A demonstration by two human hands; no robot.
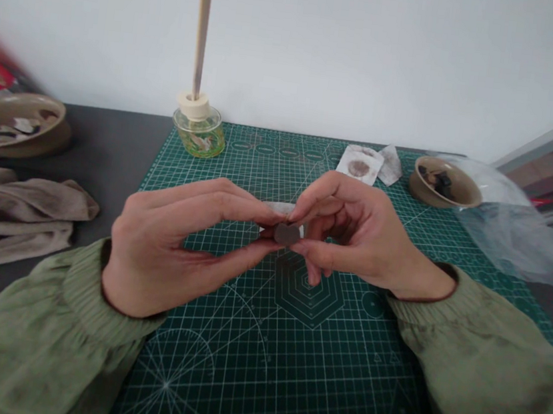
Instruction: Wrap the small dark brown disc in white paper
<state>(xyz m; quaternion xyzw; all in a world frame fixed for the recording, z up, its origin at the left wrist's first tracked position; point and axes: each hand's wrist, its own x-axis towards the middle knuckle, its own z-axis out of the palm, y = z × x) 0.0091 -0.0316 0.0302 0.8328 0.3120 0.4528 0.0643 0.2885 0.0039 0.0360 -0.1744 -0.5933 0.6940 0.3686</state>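
Between my two hands, above the middle of the green cutting mat [214, 387], is a small dark brown disc [287, 234] with its round face toward me. Thumb and fingers of my left hand [176, 242] pinch it from the left. My right hand [355, 227] closes on its right edge with thumb and index finger, the other fingers curled beneath. A bit of white paper [279, 207] shows just behind the disc; how the two are joined is hidden by my fingers.
A reed diffuser bottle [199, 132] stands at the back left, near a brown bowl [59, 126] and a crumpled cloth [14, 212]. At the back right are stained white paper pieces [361, 164], a smaller bowl [422, 188] with dark bits and a clear plastic bag [519, 237].
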